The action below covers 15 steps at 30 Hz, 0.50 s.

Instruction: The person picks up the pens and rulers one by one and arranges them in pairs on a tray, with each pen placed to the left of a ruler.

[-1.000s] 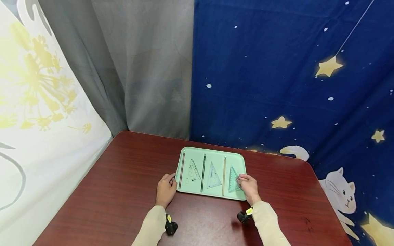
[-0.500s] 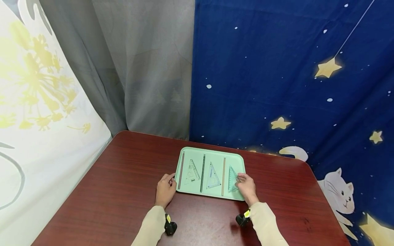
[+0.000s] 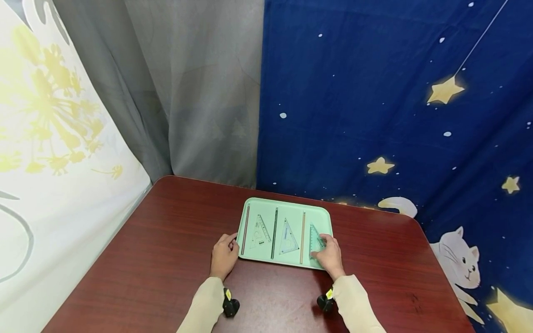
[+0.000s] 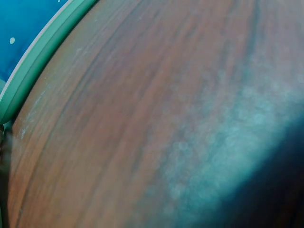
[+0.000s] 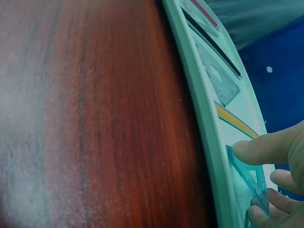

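A pale green tray (image 3: 319, 214) lies on the table. My left hand (image 3: 224, 258) grips the tray's left edge; the left wrist view shows a stretch of green rim (image 4: 35, 66) but little of the hand. My right hand (image 3: 331, 254) is over the tray's right end, holding a green-tinted set square (image 3: 313, 238) by its edges. In the right wrist view the thumb (image 5: 251, 148) is on one corner of it, with fingers (image 5: 282, 202) at the far side. Part of this set square is hidden under the hand.
On the tray lie a red pencil (image 3: 245, 229), a clear set square (image 3: 261, 231), a dark pencil (image 3: 274, 232), a bluish set square (image 3: 288, 240) and a natural-wood pencil (image 3: 302, 238). The dark red table (image 3: 175, 222) extends around it, with curtains (image 3: 333, 115) behind.
My right hand has shifted slightly left over the tray, its thumb now at the green set square's lower left corner. The left hand has stayed at the tray's edge.
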Tool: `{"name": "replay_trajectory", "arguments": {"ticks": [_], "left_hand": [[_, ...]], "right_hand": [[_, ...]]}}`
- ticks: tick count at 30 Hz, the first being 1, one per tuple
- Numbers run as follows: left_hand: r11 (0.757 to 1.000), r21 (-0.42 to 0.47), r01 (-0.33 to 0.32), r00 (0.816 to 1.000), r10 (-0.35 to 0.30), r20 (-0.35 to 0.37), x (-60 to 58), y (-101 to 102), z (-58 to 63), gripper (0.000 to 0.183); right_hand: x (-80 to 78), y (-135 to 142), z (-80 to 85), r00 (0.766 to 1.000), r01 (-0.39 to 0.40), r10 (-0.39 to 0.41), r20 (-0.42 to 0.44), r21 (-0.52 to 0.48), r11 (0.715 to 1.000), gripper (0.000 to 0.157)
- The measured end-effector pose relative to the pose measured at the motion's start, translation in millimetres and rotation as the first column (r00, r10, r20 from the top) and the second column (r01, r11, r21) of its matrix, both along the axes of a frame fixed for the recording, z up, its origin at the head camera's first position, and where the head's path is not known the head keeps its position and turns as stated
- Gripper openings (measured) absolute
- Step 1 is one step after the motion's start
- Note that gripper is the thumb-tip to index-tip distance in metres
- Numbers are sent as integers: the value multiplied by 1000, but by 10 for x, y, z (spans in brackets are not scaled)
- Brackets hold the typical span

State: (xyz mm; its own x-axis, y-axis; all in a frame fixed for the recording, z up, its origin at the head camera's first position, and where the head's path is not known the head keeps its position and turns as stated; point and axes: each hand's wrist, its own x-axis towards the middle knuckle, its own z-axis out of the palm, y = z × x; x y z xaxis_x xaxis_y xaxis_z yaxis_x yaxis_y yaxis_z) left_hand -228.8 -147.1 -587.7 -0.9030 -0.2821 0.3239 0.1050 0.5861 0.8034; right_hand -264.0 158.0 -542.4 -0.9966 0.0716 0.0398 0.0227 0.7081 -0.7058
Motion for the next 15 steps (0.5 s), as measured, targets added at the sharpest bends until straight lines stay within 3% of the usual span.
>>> {"name": "replay_trajectory", "arguments": {"ticks": [15], "left_hand": [[1000,2,17,1000,-17,11,6,-13,-9,27]], "right_hand": [[20,-3,-54,999,-25,28,-32,86,996,62]]}}
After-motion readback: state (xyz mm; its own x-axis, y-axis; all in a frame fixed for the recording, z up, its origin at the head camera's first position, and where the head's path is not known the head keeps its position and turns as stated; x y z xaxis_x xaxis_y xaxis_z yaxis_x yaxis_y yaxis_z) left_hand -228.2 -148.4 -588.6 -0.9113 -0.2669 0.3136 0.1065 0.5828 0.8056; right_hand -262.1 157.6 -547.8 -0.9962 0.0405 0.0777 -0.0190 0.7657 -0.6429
